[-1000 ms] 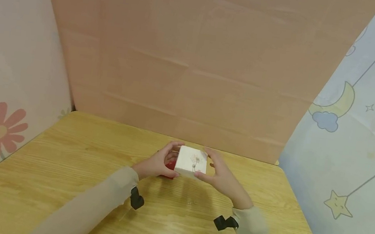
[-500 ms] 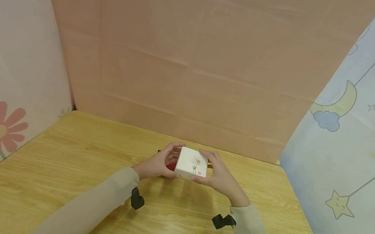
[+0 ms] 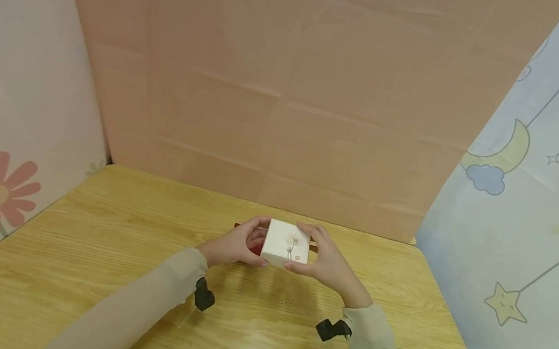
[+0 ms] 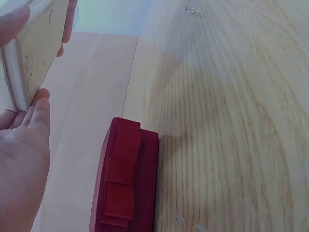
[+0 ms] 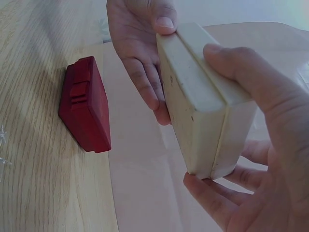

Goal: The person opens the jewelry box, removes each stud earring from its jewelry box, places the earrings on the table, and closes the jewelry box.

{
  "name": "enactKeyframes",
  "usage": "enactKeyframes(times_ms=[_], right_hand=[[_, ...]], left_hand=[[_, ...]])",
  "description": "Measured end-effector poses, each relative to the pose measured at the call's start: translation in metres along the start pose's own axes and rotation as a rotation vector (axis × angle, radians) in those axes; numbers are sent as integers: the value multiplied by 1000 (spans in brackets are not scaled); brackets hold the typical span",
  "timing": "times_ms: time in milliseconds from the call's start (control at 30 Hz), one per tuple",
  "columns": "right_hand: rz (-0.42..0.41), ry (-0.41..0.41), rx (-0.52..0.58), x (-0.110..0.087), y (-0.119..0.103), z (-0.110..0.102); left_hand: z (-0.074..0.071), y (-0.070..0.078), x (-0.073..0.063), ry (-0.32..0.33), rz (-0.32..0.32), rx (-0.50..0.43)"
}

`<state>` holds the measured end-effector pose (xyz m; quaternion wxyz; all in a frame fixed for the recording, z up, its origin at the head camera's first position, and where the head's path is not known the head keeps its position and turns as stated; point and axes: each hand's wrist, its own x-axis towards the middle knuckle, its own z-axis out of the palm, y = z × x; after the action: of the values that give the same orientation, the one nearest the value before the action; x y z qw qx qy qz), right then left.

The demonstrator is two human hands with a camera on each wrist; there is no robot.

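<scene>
A small white lidded box (image 3: 285, 241) with a flower drawn on its top is held above the table between both hands. The left hand (image 3: 234, 244) grips its left side, thumb in front and fingers behind. On the opposite side, the right hand (image 3: 329, 265) grips the box the same way. A thin seam between lid and base runs along the white box (image 5: 207, 104) in the right wrist view, with no gap showing. Beyond the left hand, a dark red box (image 5: 87, 108) with a ribbon bow rests on the table, mostly hidden in the head view.
Tiny silvery pieces (image 4: 192, 10) lie on the wooden table (image 3: 134, 291) nearer the person; their kind is too small to tell. A pinkish-brown sheet (image 3: 280, 91) stands behind the table, and printed panels (image 3: 522, 203) flank it.
Since one second ago the right hand has shifted slightly left and its thumb has moved along the box's front edge. The white box has turned a little. The last half second shows almost no movement.
</scene>
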<state>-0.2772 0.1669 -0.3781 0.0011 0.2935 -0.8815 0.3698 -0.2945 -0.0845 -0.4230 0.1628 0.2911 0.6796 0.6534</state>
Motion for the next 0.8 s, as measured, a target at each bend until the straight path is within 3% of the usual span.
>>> enactKeyframes(times_ms=[567, 800], right_hand=[[22, 14, -42, 0, 1, 1], [18, -22, -26, 0, 4, 1]], left_hand=[[0, -2, 1, 21, 18, 78], [0, -3, 0, 15, 33, 102]])
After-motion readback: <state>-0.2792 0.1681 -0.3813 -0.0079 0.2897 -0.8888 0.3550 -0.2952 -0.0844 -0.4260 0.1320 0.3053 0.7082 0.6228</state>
